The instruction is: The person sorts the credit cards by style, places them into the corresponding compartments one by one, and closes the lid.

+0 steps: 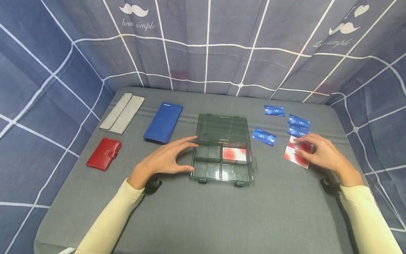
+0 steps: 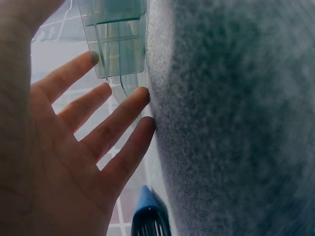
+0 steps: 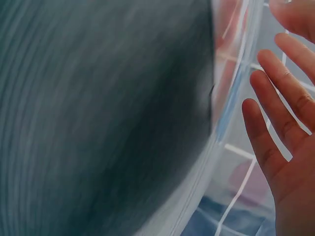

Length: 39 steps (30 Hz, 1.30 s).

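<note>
A see-through green divided box lies with its lid folded back. One of its rear compartments holds a red-and-white card. At the box's left side is my left hand, thumb and fingers spread and their tips at its edge. My right hand is over red-and-white cards on the right, thumb and forefinger apart above them; whether the tips touch a card cannot be made out. In the right wrist view its fingers look fairly straight. Blue VIP cards lie just beyond that hand.
More blue VIP cards lie near the box, one card close to its right side and another card farther back. On the left are a red wallet, a grey folding case and a blue folder. Checked curtains surround the table.
</note>
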Tool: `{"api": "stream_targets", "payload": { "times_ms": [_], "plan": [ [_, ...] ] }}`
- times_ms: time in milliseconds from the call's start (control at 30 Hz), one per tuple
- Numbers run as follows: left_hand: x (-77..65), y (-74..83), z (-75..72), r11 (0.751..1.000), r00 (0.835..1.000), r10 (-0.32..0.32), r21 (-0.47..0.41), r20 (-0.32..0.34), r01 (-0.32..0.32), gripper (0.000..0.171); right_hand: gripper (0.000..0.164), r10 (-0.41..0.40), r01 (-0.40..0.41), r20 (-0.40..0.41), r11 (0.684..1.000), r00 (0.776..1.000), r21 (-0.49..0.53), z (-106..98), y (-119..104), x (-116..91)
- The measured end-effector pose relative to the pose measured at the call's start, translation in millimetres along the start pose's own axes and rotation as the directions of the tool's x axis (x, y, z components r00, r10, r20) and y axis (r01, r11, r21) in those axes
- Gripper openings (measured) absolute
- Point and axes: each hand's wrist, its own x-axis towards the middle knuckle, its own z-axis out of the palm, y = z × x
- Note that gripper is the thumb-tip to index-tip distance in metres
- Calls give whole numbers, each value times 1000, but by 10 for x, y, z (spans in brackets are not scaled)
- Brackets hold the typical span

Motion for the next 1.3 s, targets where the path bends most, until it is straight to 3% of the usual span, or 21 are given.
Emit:
{"api": "stream_targets", "payload": {
  "times_ms": [400,733,1300],
  "plan": [
    [4,2,8,1000,1000,14,1,-5,-14,83,45,89,-89,7,996,996,-26,-92,246,-136],
    [1,0,10,1000,1000,18,0,-10,-18,83,44,82,-82,9,997,997,-15,-83,389,-190],
    [-3,-9,-3,1000,999,28,4,-15,-28,83,52,123,-124,33,992,992,25,-155,349,-262]
  ]
}}
